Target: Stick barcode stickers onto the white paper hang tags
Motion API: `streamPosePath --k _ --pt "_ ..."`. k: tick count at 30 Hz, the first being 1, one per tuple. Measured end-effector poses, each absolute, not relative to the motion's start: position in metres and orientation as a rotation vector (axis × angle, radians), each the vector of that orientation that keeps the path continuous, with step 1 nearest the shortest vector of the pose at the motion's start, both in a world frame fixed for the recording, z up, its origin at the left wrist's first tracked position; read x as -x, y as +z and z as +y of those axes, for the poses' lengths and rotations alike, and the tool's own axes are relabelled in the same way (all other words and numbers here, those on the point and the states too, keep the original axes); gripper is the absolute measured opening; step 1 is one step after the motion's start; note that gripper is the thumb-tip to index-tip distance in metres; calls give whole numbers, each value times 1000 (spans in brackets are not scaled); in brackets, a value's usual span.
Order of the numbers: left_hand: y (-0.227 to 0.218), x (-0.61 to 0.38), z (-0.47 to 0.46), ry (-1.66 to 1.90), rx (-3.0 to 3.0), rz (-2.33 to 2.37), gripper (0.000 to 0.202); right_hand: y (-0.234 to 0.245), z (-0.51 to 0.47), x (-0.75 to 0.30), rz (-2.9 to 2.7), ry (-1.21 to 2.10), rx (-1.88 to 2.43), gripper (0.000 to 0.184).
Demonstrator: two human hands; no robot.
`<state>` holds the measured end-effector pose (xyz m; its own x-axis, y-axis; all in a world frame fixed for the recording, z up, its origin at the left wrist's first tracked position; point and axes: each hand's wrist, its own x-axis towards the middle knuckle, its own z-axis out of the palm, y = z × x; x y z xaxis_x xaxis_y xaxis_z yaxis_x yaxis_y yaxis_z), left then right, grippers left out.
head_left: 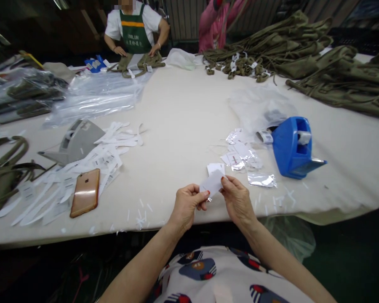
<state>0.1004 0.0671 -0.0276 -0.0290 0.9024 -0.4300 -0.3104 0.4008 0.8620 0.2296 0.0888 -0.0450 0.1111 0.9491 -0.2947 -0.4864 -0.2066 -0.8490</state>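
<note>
Near the table's front edge, my left hand (189, 205) and my right hand (237, 197) pinch a small white card (212, 183) between thumbs and fingers, one at each side. Just behind it lies another white card (215, 168) on the cloth. A loose pile of white and clear labels (241, 152) spreads beyond my right hand, with a shiny clear packet (261, 179) nearer to me. To the right of these stands a blue tape dispenser (291, 147).
At left are a grey tape dispenser (82, 141), many white paper strips (109, 158) and a phone (86, 192). Clear plastic bags (101, 94) lie behind them. Olive fabric items (290, 46) are heaped at back right. Across the table, a person in a green apron (133, 31) handles an olive item.
</note>
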Motion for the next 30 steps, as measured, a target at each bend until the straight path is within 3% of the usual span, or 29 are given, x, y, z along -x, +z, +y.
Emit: streamPosePath --k 11,18,30 --pt "-38 -112 63 1102 -609 1112 22 -54 74 -218 -665 1521 1158 21" --pt "-48 -108 64 1159 -469 1207 28 -63 71 -226 -1018 1500 1162 21" --pt "-50 -31 78 846 -811 1485 30 -61 109 -209 -1411 1409 1300 24"
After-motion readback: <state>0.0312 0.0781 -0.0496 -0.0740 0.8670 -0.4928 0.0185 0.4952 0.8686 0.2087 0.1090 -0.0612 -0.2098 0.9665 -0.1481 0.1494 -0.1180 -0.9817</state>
